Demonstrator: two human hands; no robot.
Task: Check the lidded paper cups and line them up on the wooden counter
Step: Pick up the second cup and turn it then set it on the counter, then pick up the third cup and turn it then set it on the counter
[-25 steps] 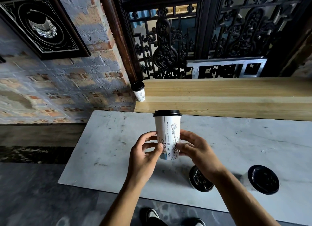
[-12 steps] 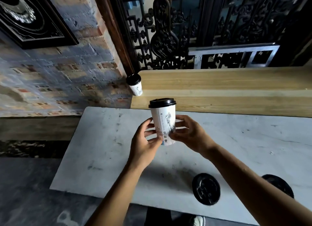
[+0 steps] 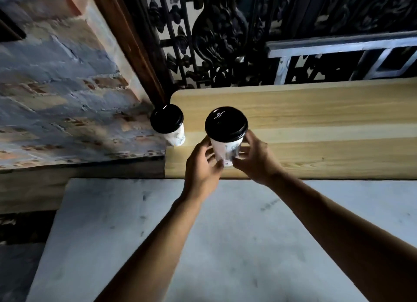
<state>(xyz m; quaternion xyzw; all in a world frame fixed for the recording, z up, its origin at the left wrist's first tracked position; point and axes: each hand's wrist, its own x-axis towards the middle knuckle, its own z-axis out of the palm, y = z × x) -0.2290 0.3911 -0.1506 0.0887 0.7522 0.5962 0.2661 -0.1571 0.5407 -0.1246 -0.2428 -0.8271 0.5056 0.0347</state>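
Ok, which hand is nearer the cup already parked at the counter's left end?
Left. The left hand grips the held cup on the side facing the parked cup; the right hand grips the far side.

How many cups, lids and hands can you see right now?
Cups: 2, the held cup and the corner cup
Black lids: 2, held cup's lid, corner cup's lid
Hands: 2, left hand, right hand
Total: 6
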